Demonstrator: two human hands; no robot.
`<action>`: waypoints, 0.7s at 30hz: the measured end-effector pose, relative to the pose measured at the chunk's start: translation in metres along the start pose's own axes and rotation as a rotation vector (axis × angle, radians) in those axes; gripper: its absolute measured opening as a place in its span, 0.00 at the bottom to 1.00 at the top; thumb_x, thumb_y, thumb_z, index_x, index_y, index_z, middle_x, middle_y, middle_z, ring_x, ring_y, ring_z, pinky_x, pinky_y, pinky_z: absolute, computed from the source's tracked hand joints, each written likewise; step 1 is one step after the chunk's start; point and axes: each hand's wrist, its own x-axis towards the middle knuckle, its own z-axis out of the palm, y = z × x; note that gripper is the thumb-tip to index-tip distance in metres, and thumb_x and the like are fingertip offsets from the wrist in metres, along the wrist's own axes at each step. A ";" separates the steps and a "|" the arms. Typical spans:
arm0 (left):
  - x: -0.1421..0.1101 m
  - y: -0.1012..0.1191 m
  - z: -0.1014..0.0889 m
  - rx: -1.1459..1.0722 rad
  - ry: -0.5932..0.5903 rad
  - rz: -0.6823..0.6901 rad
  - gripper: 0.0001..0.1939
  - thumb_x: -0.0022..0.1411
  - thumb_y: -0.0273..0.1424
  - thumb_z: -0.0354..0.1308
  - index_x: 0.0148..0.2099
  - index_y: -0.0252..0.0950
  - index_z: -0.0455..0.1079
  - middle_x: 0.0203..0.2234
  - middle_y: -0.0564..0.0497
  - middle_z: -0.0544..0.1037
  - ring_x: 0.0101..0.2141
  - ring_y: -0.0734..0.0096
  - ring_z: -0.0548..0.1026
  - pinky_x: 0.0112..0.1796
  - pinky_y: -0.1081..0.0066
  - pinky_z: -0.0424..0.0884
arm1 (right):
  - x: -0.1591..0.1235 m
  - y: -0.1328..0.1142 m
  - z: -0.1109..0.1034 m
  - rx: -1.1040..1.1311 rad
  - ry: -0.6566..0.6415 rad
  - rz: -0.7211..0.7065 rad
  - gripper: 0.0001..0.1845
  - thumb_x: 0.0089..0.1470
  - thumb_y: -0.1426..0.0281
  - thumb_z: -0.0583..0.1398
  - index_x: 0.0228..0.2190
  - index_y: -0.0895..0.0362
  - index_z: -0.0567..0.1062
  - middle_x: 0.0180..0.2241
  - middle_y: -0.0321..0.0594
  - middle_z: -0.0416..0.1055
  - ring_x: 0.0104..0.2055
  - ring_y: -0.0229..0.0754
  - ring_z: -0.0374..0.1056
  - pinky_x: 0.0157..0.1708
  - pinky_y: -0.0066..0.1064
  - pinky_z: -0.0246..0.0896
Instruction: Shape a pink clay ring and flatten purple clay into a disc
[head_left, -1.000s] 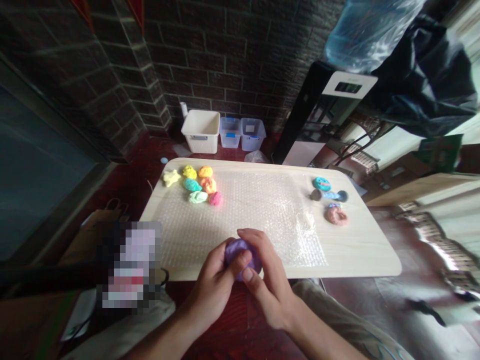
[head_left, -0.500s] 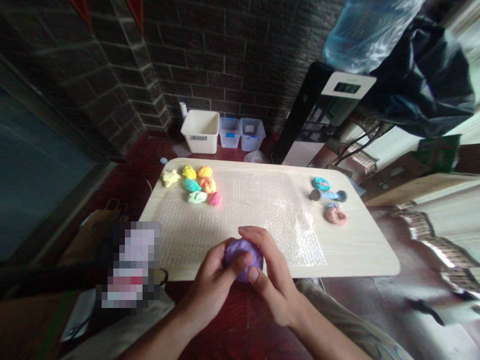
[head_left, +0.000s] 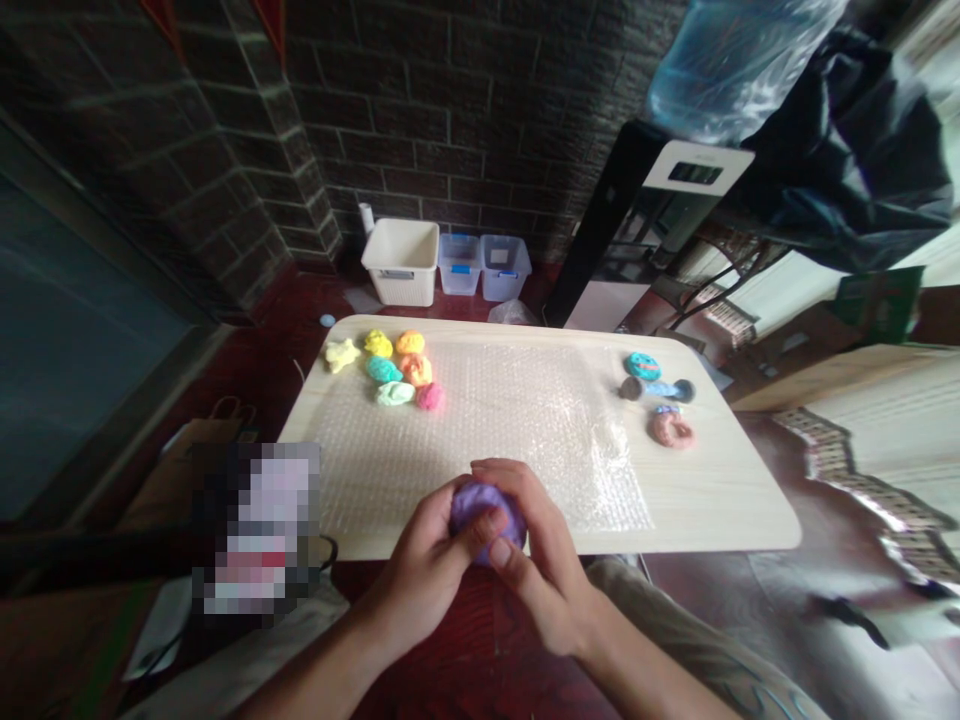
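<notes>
A rounded lump of purple modelling clay [head_left: 474,505] is cupped between both hands over the table's near edge. My left hand [head_left: 431,545] is closed around its left side, the thumb pressed onto the top surface. From the right, my right hand [head_left: 547,560] wraps the far and right sides, its thumb beside the left one. The fingers beneath the clay are hidden. On the left of the table lie several clay lumps: yellow [head_left: 379,343], orange [head_left: 417,370], teal [head_left: 384,370], pale green [head_left: 395,394] and pink [head_left: 430,397].
Bubble wrap [head_left: 517,420] covers much of the pale wooden table [head_left: 720,500]. At right sit a teal disc [head_left: 643,366], a dumbbell-shaped piece [head_left: 657,390] and a brownish-pink ring [head_left: 674,430]. Beyond the table stand a white bin [head_left: 405,270], clear boxes [head_left: 504,275] and a water dispenser [head_left: 622,240].
The right hand's fingers have shifted slightly left over the clay, and its thumb has moved closer to the left thumb. The pieces on the table have stayed put.
</notes>
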 end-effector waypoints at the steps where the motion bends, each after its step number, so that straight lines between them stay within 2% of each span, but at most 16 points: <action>1: 0.000 0.001 0.000 0.009 -0.004 -0.002 0.19 0.62 0.45 0.71 0.43 0.35 0.76 0.34 0.50 0.77 0.36 0.66 0.73 0.39 0.70 0.72 | 0.001 0.000 -0.001 -0.003 -0.004 -0.002 0.24 0.69 0.58 0.58 0.62 0.48 0.69 0.60 0.44 0.69 0.63 0.53 0.65 0.63 0.47 0.62; 7: -0.003 0.008 0.000 0.020 -0.020 -0.028 0.20 0.59 0.45 0.73 0.44 0.35 0.77 0.35 0.48 0.79 0.38 0.64 0.75 0.39 0.70 0.73 | 0.002 -0.003 -0.003 -0.034 -0.050 0.018 0.22 0.69 0.56 0.57 0.59 0.50 0.72 0.58 0.45 0.70 0.62 0.54 0.66 0.62 0.48 0.63; 11: -0.002 0.002 0.000 0.003 0.008 -0.040 0.21 0.58 0.45 0.74 0.45 0.34 0.78 0.35 0.48 0.79 0.38 0.64 0.75 0.39 0.70 0.73 | 0.002 -0.001 -0.001 -0.046 -0.052 0.016 0.21 0.69 0.56 0.57 0.58 0.50 0.73 0.57 0.45 0.71 0.61 0.53 0.67 0.61 0.48 0.64; 17: 0.004 -0.010 0.003 -0.174 0.079 -0.026 0.19 0.62 0.45 0.72 0.43 0.34 0.78 0.34 0.48 0.78 0.36 0.68 0.73 0.38 0.72 0.71 | -0.005 0.007 0.001 -0.050 0.090 0.038 0.23 0.71 0.56 0.55 0.63 0.47 0.68 0.60 0.44 0.69 0.62 0.52 0.66 0.61 0.46 0.65; 21: 0.006 -0.007 0.004 -0.130 0.056 0.004 0.20 0.61 0.46 0.72 0.41 0.34 0.78 0.32 0.49 0.77 0.34 0.68 0.72 0.36 0.72 0.70 | -0.006 0.008 0.002 -0.074 0.100 0.049 0.25 0.72 0.56 0.55 0.65 0.47 0.66 0.62 0.45 0.67 0.63 0.53 0.65 0.61 0.47 0.65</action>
